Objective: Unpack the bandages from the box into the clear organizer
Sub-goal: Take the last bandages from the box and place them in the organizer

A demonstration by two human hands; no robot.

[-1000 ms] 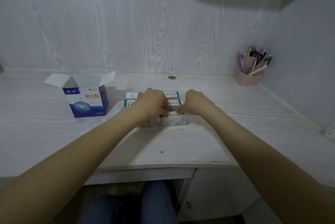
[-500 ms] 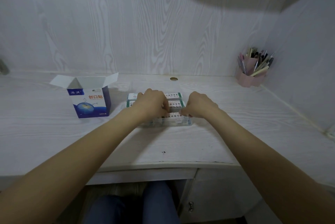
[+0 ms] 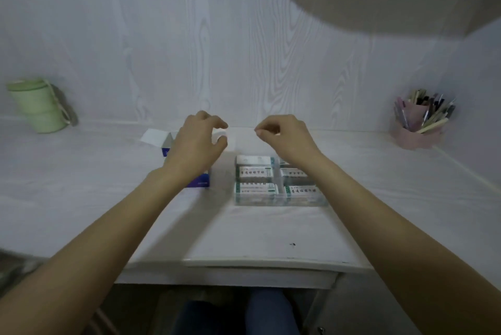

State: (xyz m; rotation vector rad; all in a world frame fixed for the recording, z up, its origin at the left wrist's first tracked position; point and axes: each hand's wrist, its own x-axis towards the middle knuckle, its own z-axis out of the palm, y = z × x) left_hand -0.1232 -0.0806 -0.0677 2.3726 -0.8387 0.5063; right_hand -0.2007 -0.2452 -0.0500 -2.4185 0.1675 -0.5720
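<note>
White wood-grain surface [image 3: 81,199] is carrying everything. Near its middle the clear organizer [image 3: 280,200] is sitting, with bandage packs [image 3: 256,188] lying flat in two columns inside it; six packs are showing, the far right one mostly hidden by the right wrist. Just left of the organizer the box [image 3: 199,181] is standing upright, blue and white, flaps open, largely covered by the left hand [image 3: 196,144]. That hand is hovering above the box, its grip loosely curled and holding nothing, thumb and fingers apart. The right hand [image 3: 284,135] is hovering over the far end of the organizer, fingers curled inward, forefinger and thumb close together; no pack is visible in this grip, though whether the tips are touching cannot be told. Neither hand is touching the packs. A green container [image 3: 36,105] is standing at the far left by the wall, and a pink pen cup [image 3: 414,131] full of pens is standing at the far right.
</note>
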